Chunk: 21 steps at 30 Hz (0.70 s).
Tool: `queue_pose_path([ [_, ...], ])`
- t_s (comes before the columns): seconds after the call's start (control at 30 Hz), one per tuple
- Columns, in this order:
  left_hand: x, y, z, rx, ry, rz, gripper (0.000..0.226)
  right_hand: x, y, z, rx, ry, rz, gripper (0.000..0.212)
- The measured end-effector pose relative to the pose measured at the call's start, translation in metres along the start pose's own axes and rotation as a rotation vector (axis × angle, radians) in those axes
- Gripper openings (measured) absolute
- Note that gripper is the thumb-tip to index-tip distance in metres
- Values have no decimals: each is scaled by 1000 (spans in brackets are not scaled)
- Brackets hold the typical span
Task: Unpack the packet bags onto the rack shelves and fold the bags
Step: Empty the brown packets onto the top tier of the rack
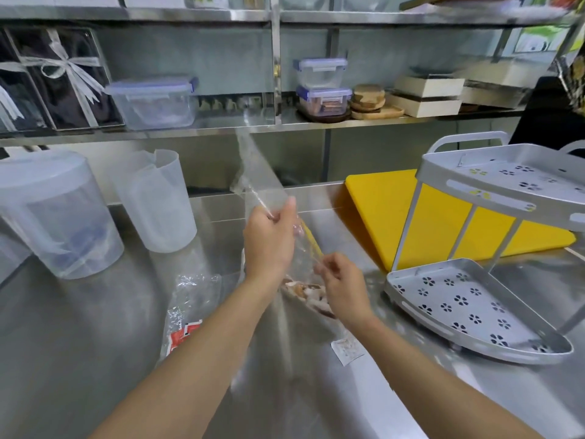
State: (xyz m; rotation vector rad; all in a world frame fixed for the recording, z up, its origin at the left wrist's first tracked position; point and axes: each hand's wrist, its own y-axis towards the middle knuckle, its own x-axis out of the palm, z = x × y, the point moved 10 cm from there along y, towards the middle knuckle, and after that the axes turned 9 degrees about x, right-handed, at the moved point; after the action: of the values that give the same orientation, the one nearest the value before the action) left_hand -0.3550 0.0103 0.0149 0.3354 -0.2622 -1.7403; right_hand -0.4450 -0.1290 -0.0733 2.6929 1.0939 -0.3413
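1. The clear packet bag (262, 185) is held up over the steel table (95, 327), between your two hands; its upper part streams up and away, blurred, and brownish contents (304, 291) sit in its lower end, just above the table.
2. Your left hand (269, 239) is clenched on the bag's middle, fingers and thumb pinching the plastic at the top of the fist.
3. Your right hand (343, 286) grasps the bag lower down, fingertips closed on a yellowish strip (311, 245) at its edge.
4. A small white sachet (346, 346) lies flat on the table, just below your right wrist.
5. A crumpled clear bag with red print (186, 312) lies on the table left of your left forearm.
6. The grey two-tier rack (474, 299) stands on the table to the right, both perforated shelves bare, apart from your hands.
7. A yellow cutting board (380, 217) lies behind and under the rack.
8. Two translucent pitchers (57, 213) stand at the table's left rear, close together.
9. On the wall shelf (221, 126) behind sit lidded clear containers (155, 101), wooden rounds and pale boxes.
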Motion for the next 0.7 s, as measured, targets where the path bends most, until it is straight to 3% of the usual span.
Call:
queue_pose_path([
  [0.1, -8, -1, 32, 180, 20, 22, 48, -14, 7, -5, 0, 13, 22, 17],
  [0.2, -16, -19, 96, 800, 407, 95, 74, -25, 13, -14, -44, 4, 12, 22],
  [0.27, 18, -45, 115, 1196, 745, -69, 70, -29, 17, -16, -65, -13, 0, 20],
  [0.33, 53, -63, 104, 1410, 1015, -284, 68, -29, 19, -22, -102, -58, -32, 13],
  [0.4, 78, -73, 89, 1480, 1218, -424, 64, -27, 16, -31, -171, -113, -71, 11],
  [0.53, 102, -80, 84, 1534, 1331, -562, 24, -27, 10, -37, -207, -90, -121, 23],
  [0.7, 107, -64, 87, 1415, 1407, -657, 24, -37, 10, -23, -146, -47, -142, 21],
])
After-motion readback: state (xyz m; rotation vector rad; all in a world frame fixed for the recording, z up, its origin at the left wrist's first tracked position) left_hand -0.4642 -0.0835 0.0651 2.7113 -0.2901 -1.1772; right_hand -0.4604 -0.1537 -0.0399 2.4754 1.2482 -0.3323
